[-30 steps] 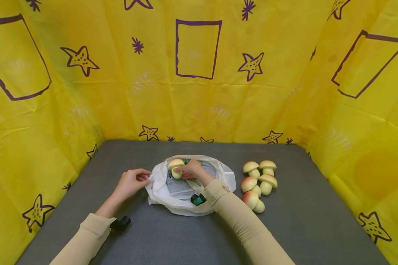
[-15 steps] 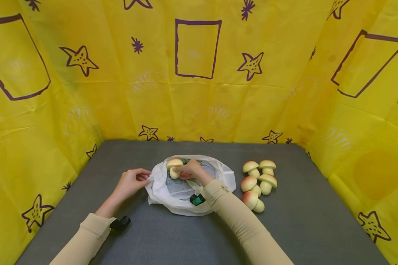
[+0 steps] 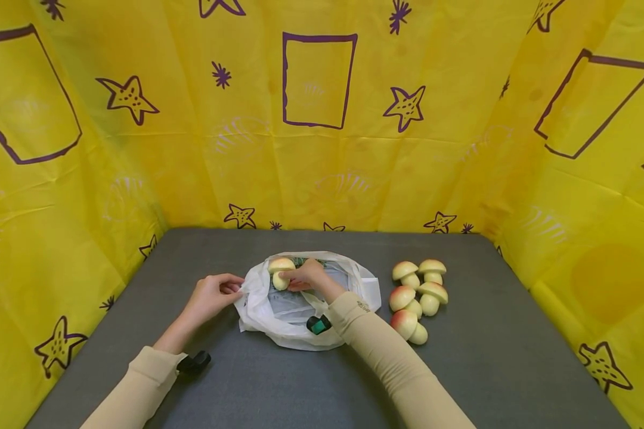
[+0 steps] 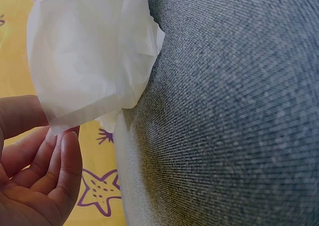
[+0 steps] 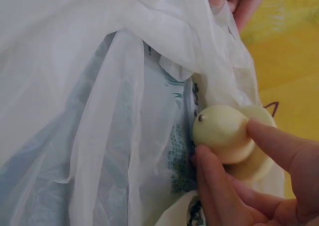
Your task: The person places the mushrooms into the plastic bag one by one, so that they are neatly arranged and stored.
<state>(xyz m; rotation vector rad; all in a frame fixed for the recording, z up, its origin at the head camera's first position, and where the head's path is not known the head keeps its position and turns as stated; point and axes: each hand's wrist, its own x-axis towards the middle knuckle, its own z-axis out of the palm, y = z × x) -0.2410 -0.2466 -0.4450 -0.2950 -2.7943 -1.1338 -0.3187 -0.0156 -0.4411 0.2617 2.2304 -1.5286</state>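
A: Where is the mushroom?
B: The smooth, cream, round-capped mushroom (image 3: 281, 271) is within the mouth of the crumpled white plastic bag (image 3: 288, 341), toward its far left; how deep, I can't tell.
A: Which hand has it?
B: The right hand (image 3: 308, 274), coming in from the mushroom's right and pinching the stem between thumb and fingers. The long axis points away from the person, cap far, stem end near.
A: And the left?
B: The left hand (image 3: 209, 296) is apart from the mushroom, thumb and fingers pinching the bag's left edge.
A: Textures?
B: The stem is egg-shaped, with a dark spot at its end. The bag looks thin and translucent, green print showing inside. Five similar red-tinged mushrooms (image 3: 431, 302) lie clustered to its right on the matte dark grey table (image 3: 257, 387).
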